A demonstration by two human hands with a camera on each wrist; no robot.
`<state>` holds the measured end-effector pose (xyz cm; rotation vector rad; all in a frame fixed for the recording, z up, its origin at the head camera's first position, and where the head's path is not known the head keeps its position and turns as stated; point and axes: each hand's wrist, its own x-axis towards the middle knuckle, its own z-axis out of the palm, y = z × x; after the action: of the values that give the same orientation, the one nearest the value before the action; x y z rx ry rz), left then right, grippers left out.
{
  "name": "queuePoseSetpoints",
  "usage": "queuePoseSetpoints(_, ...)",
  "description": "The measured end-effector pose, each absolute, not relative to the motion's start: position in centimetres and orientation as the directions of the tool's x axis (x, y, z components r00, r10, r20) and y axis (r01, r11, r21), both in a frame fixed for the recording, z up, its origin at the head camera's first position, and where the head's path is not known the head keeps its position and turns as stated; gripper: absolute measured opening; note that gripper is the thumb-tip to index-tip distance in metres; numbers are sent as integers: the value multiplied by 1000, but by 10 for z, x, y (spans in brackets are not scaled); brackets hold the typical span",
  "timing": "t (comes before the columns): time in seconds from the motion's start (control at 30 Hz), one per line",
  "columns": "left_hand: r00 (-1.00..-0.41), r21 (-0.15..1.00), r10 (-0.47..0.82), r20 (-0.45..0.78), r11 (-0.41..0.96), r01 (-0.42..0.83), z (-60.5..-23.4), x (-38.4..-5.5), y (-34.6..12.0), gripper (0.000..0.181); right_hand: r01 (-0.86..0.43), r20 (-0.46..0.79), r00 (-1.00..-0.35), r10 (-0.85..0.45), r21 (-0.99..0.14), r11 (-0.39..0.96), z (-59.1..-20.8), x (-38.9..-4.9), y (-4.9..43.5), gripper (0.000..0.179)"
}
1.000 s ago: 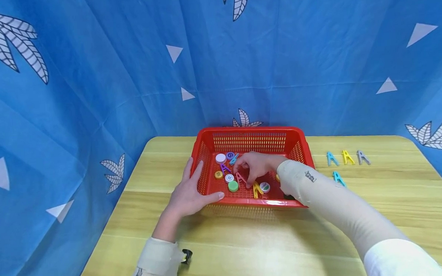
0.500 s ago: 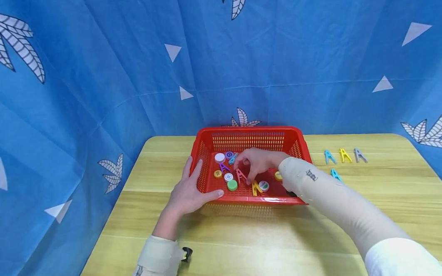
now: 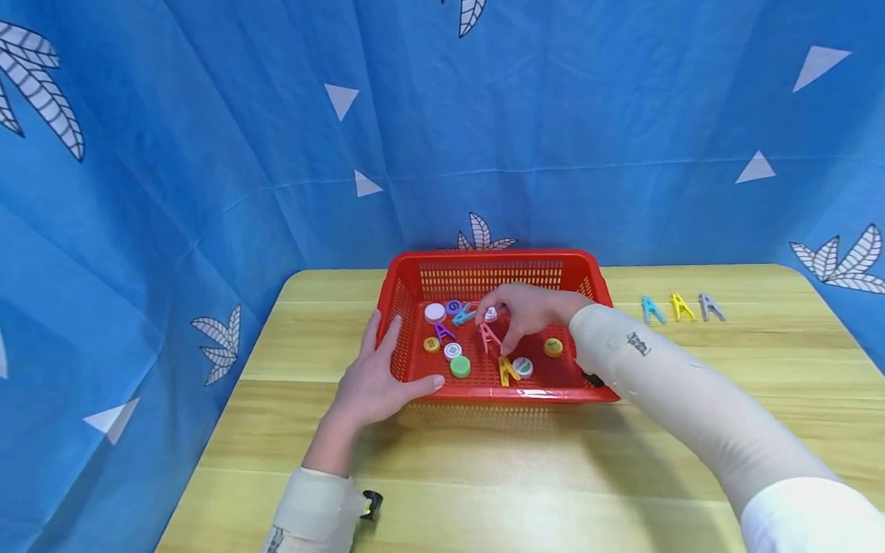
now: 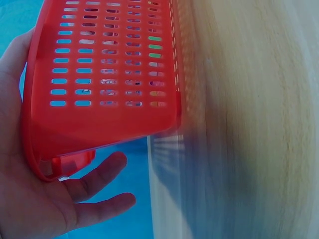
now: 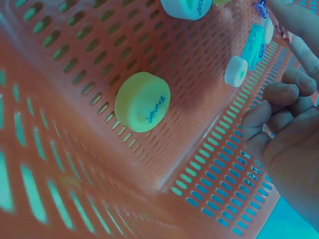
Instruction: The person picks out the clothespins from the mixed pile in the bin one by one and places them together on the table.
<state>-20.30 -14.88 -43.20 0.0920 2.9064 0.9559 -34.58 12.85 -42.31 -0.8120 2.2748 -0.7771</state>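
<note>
A red plastic basket point(image 3: 539, 397) stands on the wooden table. Inside it my right hand point(image 3: 528, 309) pinches a pink clothespin point(image 3: 489, 337) by its upper end with its fingertips. Around that hand lie a yellow clothespin point(image 3: 506, 372), a blue clothespin point(image 3: 463, 315), a purple clothespin point(image 3: 443, 333) and several bottle caps, among them a green cap point(image 3: 460, 367) and a yellow cap point(image 5: 143, 102). My left hand point(image 3: 371, 382) rests on the basket's near left corner, fingers spread along the left side and thumb over the front rim. Its fingers look straight in the left wrist view.
Right of the basket, a blue clothespin point(image 3: 652, 310), a yellow clothespin point(image 3: 681, 306) and a grey clothespin point(image 3: 710, 307) stand in a row on the table point(image 3: 777, 359). A blue patterned cloth point(image 3: 592, 118) hangs behind and on the left.
My right hand has drawn the pink clothespin slightly back and to the right, uncovering a white cap. The right sleeve now covers a second blue clothespin on the table. My left hand stays put.
</note>
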Motion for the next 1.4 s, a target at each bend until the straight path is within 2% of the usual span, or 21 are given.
queuePoseSetpoints(0.47,-994,589,85,-73,808,26,-435,-202,-148,124,-373,-313,-665,-679,-648,664,-412,-343,142,55)
queuePoseSetpoints(0.67,-994,597,83,-69,802,26,-434,-201,-148,123,-375,-304,-698,-649,-617,692,-400,-345,149,61)
queuePoseSetpoints(1.4,-995,613,79,-64,790,23,-433,-202,-147,124,-361,-246,-761,-600,-608,707,-368,-347,190,58)
